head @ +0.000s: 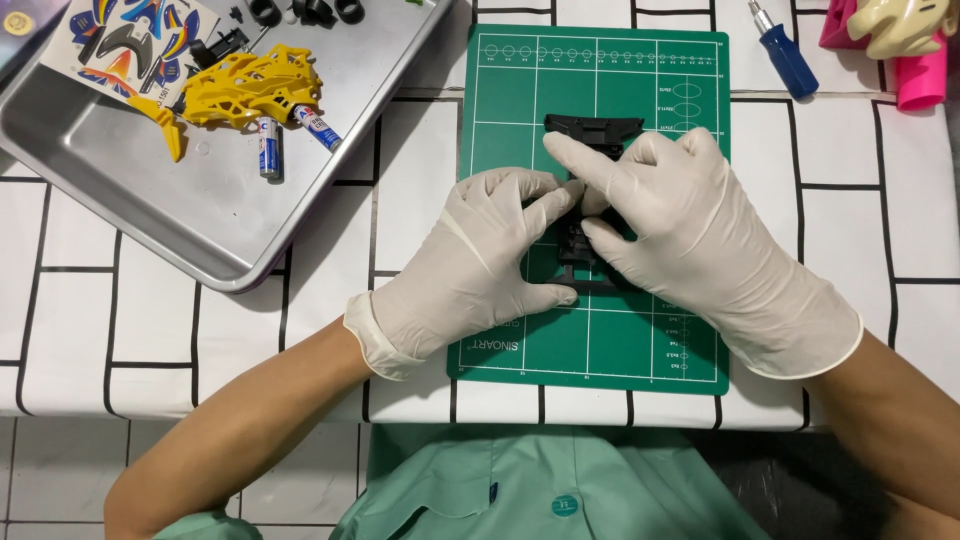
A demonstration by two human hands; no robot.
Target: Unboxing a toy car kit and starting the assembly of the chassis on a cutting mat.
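Bench [900,220] has white grid-pattern cover, green cutting mat [640,330] centred. Left hand [475,265] and right hand [690,235], both gloved, pinch black chassis [592,132], mostly hidden beneath them. Metal tray [200,215] cropped top-left.

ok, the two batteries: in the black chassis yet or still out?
Out. Both batteries lie loose in the metal tray beside the yellow body shell, while both gloved hands work the black chassis on the green mat.

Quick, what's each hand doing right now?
Left hand: closed on the black plastic chassis on the green cutting mat.
Right hand: gripping the same chassis, index finger extended.
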